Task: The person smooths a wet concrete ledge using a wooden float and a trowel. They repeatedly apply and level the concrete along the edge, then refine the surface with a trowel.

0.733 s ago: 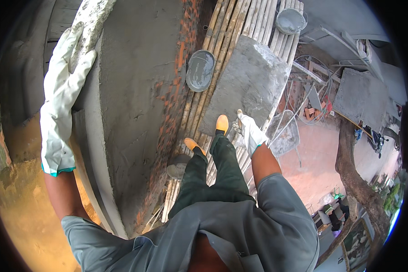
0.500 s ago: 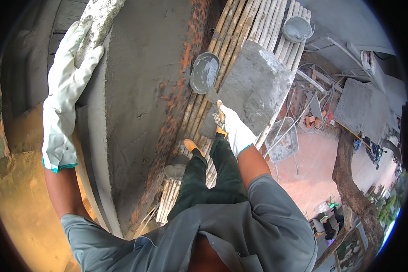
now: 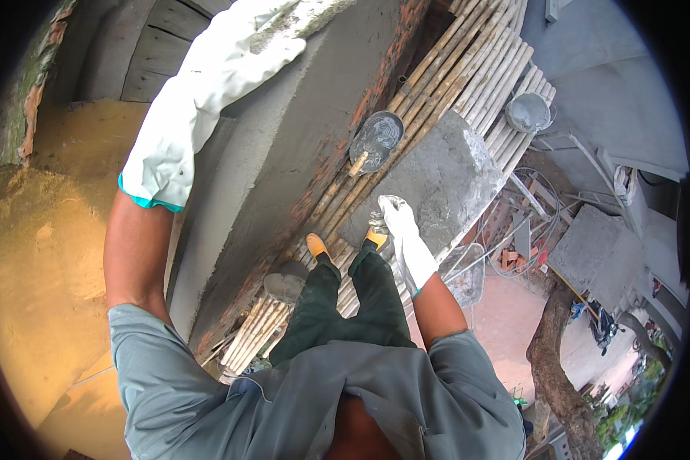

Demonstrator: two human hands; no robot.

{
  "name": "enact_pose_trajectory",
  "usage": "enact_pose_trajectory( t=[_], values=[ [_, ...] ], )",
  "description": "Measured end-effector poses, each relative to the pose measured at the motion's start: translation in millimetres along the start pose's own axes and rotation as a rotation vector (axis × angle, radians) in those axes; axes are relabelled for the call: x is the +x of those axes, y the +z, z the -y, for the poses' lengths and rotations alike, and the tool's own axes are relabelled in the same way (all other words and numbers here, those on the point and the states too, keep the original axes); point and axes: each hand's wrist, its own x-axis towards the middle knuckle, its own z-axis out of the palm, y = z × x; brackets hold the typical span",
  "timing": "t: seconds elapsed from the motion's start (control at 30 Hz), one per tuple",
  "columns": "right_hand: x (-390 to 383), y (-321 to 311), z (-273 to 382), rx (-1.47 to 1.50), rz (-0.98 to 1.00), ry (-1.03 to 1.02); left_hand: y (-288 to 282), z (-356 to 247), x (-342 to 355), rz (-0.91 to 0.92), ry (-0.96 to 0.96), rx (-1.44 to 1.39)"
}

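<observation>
While the left hand point(image 3: 224, 61) lies along a pale bar point(image 3: 314, 19), the right hand point(image 3: 399, 230) curls near a grey board point(image 3: 437, 180)

As the head view looks down, 2 white gloves with green cuffs show. At the top of the frame, left of centre, the left hand's thumb stands wide of its fingers, with the mottled, crusted bar between them; whether they grip it firmly cannot be told. The bar runs on toward the upper edge, beside the grey plastered wall point(image 3: 307, 115) that slants down the frame to a strip of orange brick point(image 3: 376, 96).

Just below centre, the right hand's stained fingers are bent inward; what they may enclose cannot be told. Above and to its left, apart from it, a light wooden handle point(image 3: 358, 164) sticks out of a dark oval tub point(image 3: 395, 123) containing wet grey mix. The tub sits on bamboo poles point(image 3: 437, 61), just beside the board, which is smeared with grey. At upper right, a round bucket point(image 3: 530, 126) rests on the poles near the board's far end. Below centre are 2 orange shoes point(image 3: 317, 245), with a grey pan point(image 3: 285, 287) just to their lower left
</observation>
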Motion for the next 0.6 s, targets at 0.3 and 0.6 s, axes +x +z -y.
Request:
enact_pose_trajectory(
  t=[0.3, 0.6],
  values=[
    [-197.7, 44.7, 137.4, -0.45, -0.292, -0.968, -100.1, 73.1, -117.8, 0.057, -0.21, -0.901],
    [-293.4, 214.9, 204.5, -1.205, 0.272, -1.592, -125.6, 132.5, -330.5, 0.379, -0.681, -1.458]
  ],
)
